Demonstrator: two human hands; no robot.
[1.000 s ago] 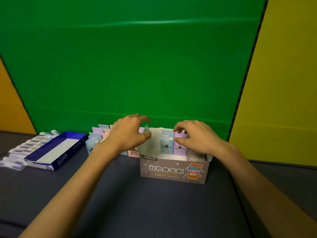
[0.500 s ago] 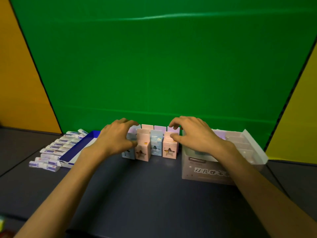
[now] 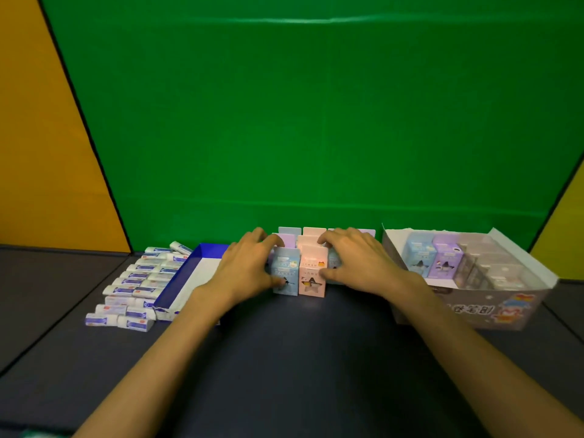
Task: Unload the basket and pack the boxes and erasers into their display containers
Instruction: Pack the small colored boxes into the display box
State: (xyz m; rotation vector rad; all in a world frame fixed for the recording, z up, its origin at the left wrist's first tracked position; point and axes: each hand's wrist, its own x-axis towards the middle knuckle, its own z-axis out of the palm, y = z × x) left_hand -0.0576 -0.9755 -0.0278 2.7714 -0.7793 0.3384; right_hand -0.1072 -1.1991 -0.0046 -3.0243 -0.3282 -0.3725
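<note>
Boxes (image 3: 303, 263) mostly unpacked, just two in carton (image 3: 467, 308). Left hand (image 3: 249, 267) and right hand (image 3: 357, 263) curl round cluster left of carton. Erasers (image 3: 136, 286) loose, further left.

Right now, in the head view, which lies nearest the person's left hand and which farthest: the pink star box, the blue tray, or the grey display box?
From the left hand:
1. Pink star box, just to its right.
2. Blue tray, to its left, partly under the forearm.
3. Grey display box, far right, beyond the right hand.
</note>
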